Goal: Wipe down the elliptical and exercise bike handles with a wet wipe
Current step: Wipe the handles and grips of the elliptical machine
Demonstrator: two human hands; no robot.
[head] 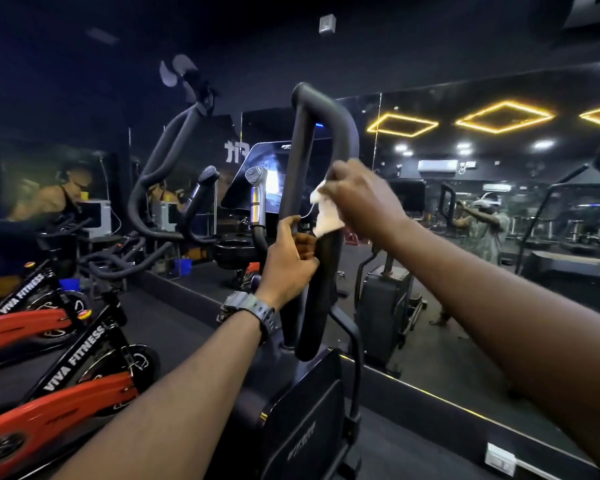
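Observation:
The elliptical's right moving handle (321, 140) is a black looped bar rising in the middle of the view. My right hand (357, 197) grips a white wet wipe (324, 213) and presses it round the loop's right bar. Lower on the same handle, my left hand (290, 261), with a watch on the wrist, curls its fingers round the bar. The elliptical's left handle (163, 161) curves up further left. Its console (257, 178) and short inner grips (257, 195) stand behind the loop. Two red and black exercise bikes (66, 348) stand at the lower left.
A wall mirror (499, 188) runs along the right and back, reflecting ceiling lights, gym machines and a person. The elliptical's dark base housing (302, 420) sits below my arms. A wall fan (184, 77) hangs at the upper left. Dark floor lies between the bikes and the mirror.

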